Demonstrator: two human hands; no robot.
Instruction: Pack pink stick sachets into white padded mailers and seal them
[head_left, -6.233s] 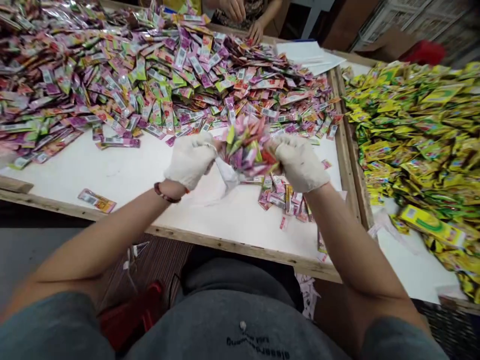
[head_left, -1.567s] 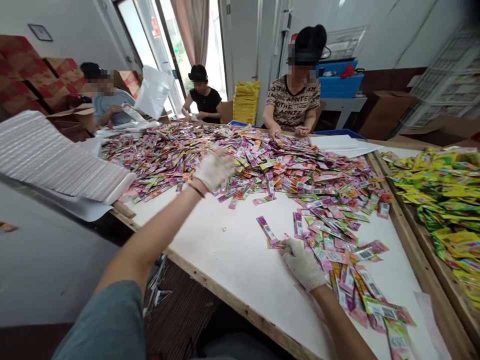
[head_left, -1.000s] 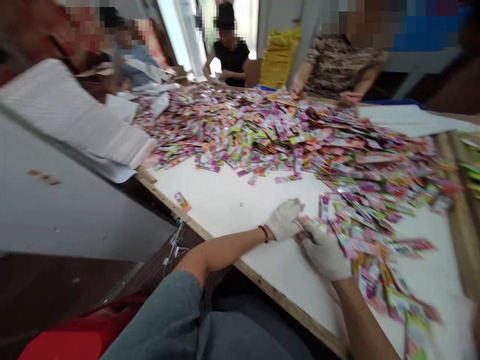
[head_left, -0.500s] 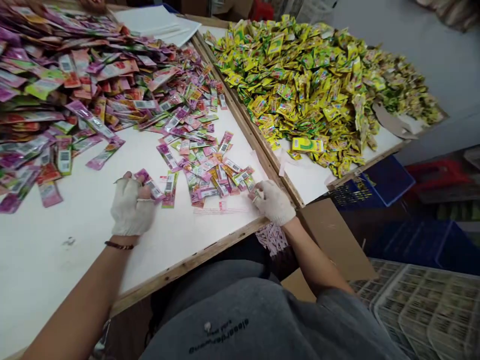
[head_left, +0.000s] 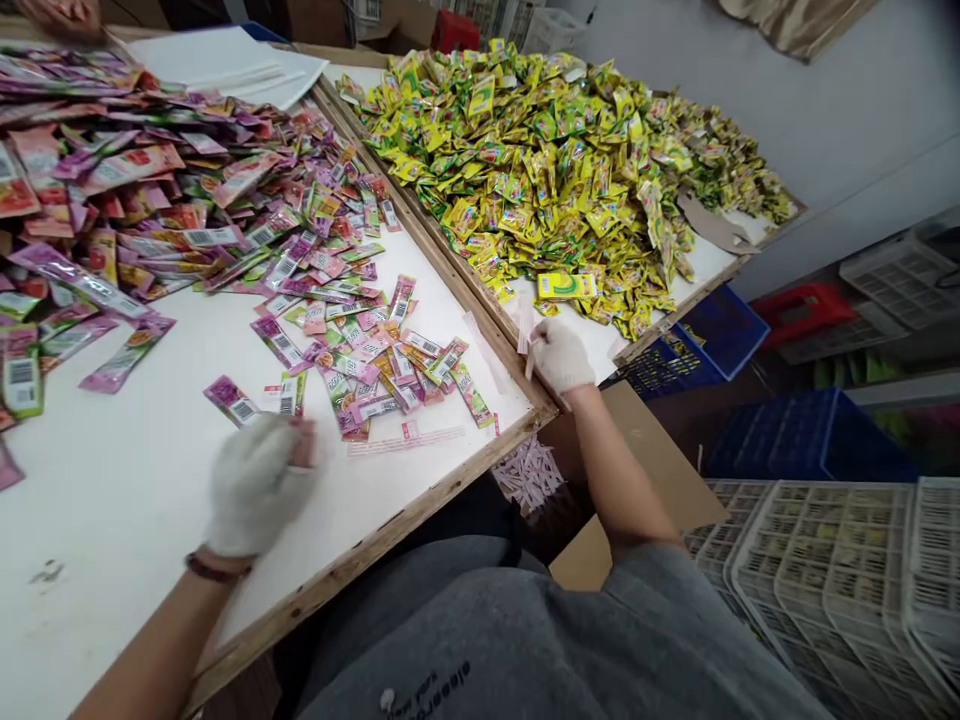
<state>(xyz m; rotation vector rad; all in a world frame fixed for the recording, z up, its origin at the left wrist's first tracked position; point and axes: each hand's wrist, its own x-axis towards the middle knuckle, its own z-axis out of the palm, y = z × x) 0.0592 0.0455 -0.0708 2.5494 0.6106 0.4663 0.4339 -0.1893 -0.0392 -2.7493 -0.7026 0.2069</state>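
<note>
My left hand (head_left: pixel 259 485), in a white fingerless glove, is over the white tabletop (head_left: pixel 330 540) just below two loose stick sachets (head_left: pixel 231 400). It is smeared by motion, with the fingers curled downward; whether it holds anything does not show. My right hand (head_left: pixel 561 358), gloved the same way, is at the wooden divider (head_left: pixel 487 340), fingers closed on a thin pale strip (head_left: pixel 525 322). Between the hands lies a small cluster of purple, pink and green stick sachets (head_left: pixel 394 370). Beneath it is a clear plastic piece with pink print (head_left: pixel 409 440).
A big heap of stick sachets (head_left: pixel 150 190) covers the far left. Across the divider is a heap of yellow packets (head_left: pixel 525 170). Below the table edge, an open cardboard box (head_left: pixel 652 460) stands near many pale strips (head_left: pixel 529 470). White crates (head_left: pixel 825 570) stand at right.
My right hand has left the edge of the sachet cluster and moved right to the divider. My left hand has drawn back toward me from a purple sachet. The view has shifted right.
</note>
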